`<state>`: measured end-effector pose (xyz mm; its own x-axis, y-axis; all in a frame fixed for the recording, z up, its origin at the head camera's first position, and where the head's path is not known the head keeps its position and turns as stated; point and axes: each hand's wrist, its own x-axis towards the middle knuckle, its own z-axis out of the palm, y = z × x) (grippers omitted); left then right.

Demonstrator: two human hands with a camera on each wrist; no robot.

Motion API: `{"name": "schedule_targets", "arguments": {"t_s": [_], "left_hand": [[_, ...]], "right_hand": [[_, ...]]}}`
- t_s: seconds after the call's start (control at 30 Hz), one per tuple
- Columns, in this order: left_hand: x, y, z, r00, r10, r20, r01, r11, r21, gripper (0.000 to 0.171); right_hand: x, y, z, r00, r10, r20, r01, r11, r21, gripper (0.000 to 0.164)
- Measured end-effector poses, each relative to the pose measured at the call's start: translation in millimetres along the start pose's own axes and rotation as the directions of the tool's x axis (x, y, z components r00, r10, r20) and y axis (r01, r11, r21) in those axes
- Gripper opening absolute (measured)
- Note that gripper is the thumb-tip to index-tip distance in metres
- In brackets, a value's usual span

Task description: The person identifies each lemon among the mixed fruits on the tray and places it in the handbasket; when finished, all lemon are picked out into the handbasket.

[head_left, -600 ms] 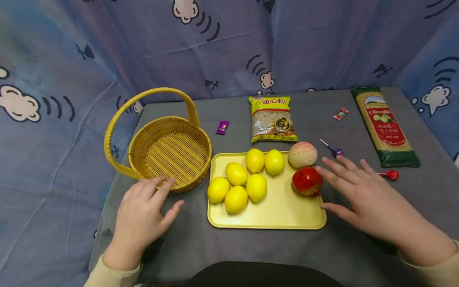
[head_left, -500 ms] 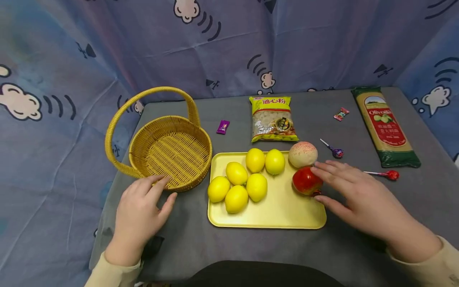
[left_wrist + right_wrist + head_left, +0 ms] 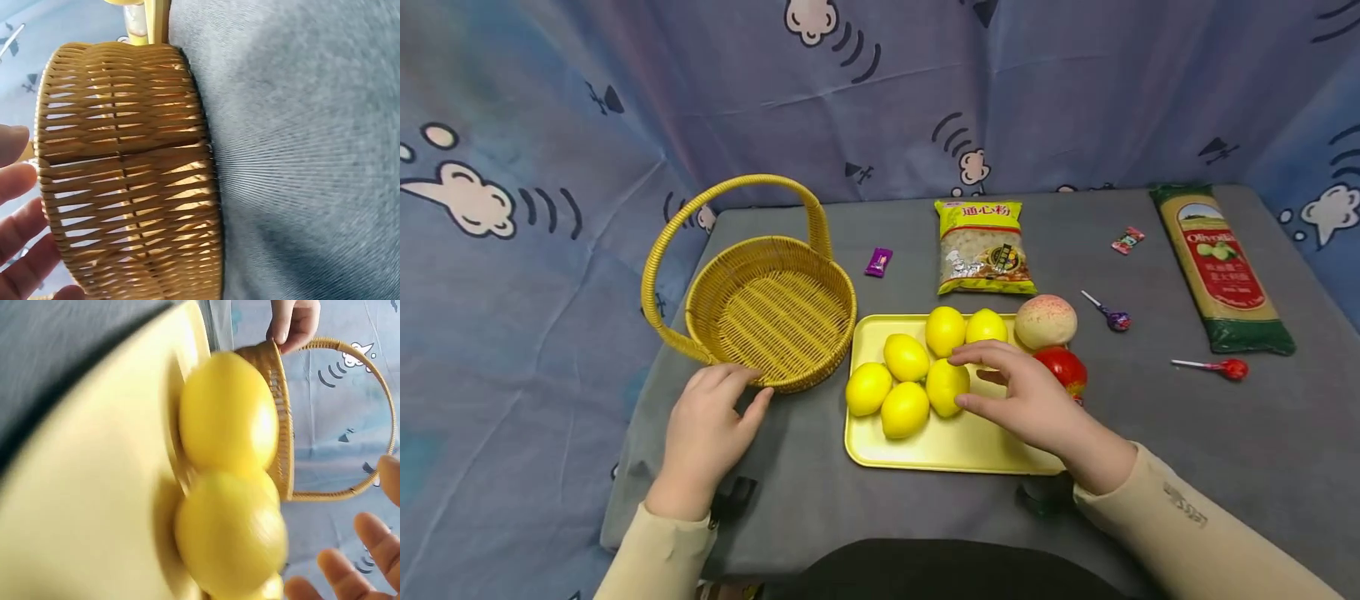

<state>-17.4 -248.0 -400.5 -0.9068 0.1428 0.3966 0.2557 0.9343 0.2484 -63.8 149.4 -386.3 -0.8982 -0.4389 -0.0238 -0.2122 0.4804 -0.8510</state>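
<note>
the smooth, bright yellow oval lemon [image 3: 942, 393] lies on the shallow, pale yellow rectangular tray [image 3: 955, 456], with five other yellow oval lemons [image 3: 906, 410] crowded to its left and behind it. the right hand [image 3: 1026, 402] is above the tray beside it, thumb and fingers wide apart and framing the lemon's right side, holding nothing; the right wrist view is blurred, so whether a fingertip touches the skin cannot be told. the lemon looks light and firm, hard to bruise, but its glossy rounded skin could slip or roll under a one-sided push. the best hold is probably across its middle, thumb on the near side and fingers on the far side, pressed only lightly. the left hand [image 3: 709, 421] has its fingers loosely bent and spread, tips resting at the near rim of the round, golden-tan woven wicker basket [image 3: 782, 321], thumb apart from it. that basket looks light and a little springy, likely to shift if knocked, so its rim seems a fair place to steady it. the bare tray to the lemon's right and near side gives the hand room, with the glossy red pomegranate [image 3: 1060, 367] under the wrist as something to brush. toward the basket, lemons and then a wall higher than the tray's low lip stand in line, so a move that way would need lift; the tall woven arched handle [image 3: 766, 180] leans left, leaving the right side of the mouth easier to reach.
</note>
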Motion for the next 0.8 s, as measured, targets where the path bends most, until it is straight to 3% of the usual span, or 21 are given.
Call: {"name": "schedule_targets", "arguments": {"t_s": [0.13,0.27,0.6,0.8], "left_hand": [[2.5,-0.6,4.7,1.000,-0.001,-0.012,0.001,1.000,-0.007,0.022],[3.2,-0.8,6.0,1.000,-0.007,-0.021,0.006,1.000,-0.010,0.019],[3.8,-1.1,5.1,1.000,-0.007,-0.028,0.007,1.000,-0.006,0.018],[4.3,-1.4,4.9,1.000,-0.012,-0.025,0.012,1.000,0.002,0.018]], "right_hand": [[12,9,12,0.995,0.097,0.025,-0.098,0.995,0.035,0.049],[18,19,18,0.992,0.123,0.033,-0.124,0.992,0.025,0.051],[20,30,25,0.996,0.051,0.078,-0.042,0.993,-0.114,0.061],[20,30,27,0.996,0.024,0.081,-0.014,0.991,-0.133,0.060]]}}
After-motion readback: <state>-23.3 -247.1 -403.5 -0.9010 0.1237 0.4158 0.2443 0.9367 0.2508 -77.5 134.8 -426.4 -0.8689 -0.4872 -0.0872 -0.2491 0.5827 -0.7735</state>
